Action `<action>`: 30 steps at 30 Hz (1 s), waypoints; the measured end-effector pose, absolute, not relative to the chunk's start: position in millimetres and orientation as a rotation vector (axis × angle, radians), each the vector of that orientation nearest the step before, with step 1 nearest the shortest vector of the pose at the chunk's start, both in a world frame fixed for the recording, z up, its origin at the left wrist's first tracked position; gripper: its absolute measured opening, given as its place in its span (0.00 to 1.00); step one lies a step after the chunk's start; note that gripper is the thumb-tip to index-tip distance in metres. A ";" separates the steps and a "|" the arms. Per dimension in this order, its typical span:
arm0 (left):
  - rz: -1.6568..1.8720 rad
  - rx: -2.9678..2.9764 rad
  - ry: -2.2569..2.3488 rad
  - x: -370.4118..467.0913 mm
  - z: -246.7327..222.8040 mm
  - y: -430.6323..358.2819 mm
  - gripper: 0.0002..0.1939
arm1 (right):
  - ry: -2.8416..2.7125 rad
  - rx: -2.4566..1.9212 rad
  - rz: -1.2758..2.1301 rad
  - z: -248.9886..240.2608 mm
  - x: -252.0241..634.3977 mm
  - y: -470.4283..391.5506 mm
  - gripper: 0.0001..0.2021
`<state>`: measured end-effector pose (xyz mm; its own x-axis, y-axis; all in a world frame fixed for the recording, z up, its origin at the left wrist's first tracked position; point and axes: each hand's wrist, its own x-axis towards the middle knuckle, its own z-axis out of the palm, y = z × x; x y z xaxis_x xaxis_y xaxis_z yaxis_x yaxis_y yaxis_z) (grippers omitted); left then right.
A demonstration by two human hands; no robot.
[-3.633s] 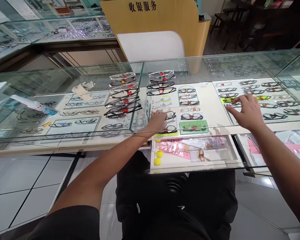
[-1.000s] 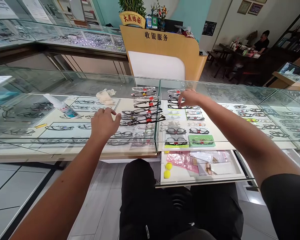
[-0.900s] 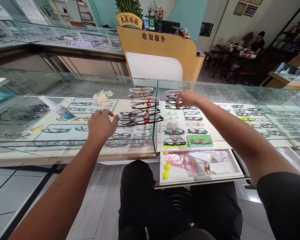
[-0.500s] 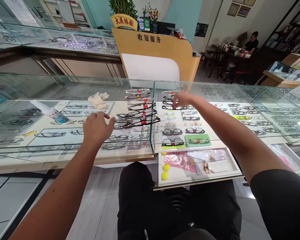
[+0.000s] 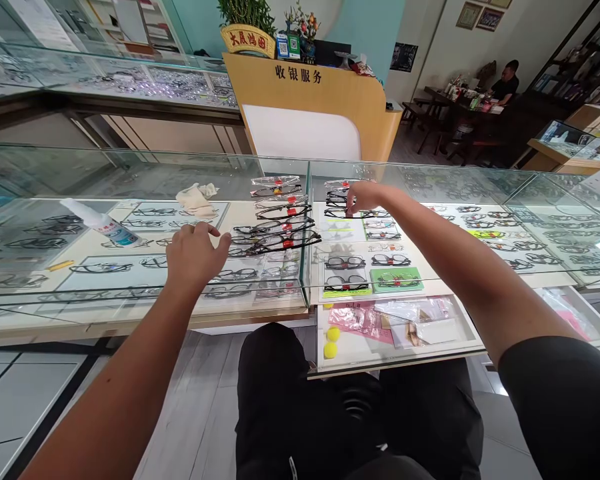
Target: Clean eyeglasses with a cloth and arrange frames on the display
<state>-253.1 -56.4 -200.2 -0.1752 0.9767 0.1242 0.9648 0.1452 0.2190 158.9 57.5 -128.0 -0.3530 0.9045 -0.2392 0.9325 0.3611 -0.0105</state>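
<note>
My left hand [image 5: 195, 257] rests on the glass counter top with its fingers apart, holding nothing. To its right lie several pairs of black-framed glasses [image 5: 280, 241] in a column, with red tags on them. My right hand [image 5: 363, 198] reaches to a second row of glasses [image 5: 336, 213] right of the glass seam, its fingers bent down at the nearest black frame; whether they grip it is too small to tell. A white spray bottle [image 5: 103, 225] lies left of my left hand, and a crumpled beige cloth [image 5: 197, 200] is behind it.
An open drawer [image 5: 370, 363] with plastic packets [image 5: 360, 320] and yellow round pieces [image 5: 331, 349] juts out above my lap. More glasses lie inside the display case [image 5: 345, 263]. Behind stands a wooden cashier desk [image 5: 310, 93]. A person [image 5: 506, 83] sits at a far table.
</note>
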 end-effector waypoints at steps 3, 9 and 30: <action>0.385 1.983 2.341 -252.3 -199.3 -57.3 0.25 | 2.403 1.668 -0.202 -126.7 156.5 55.7 0.09; 0.385 1.978 2.350 -250.8 -197.8 -57.2 0.25 | 2.384 1.675 -0.203 -125.5 153.6 54.6 0.06; 0.396 1.987 2.341 -254.2 -202.3 -55.9 0.23 | 2.683 1.529 -0.302 -79.0 167.1 -18.4 0.12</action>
<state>-254.2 -55.9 -202.3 -0.1756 0.9759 0.1296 0.9642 0.1439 0.2226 167.1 -18.4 -79.0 -0.5137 0.8481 -0.1296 0.8557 0.4955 -0.1492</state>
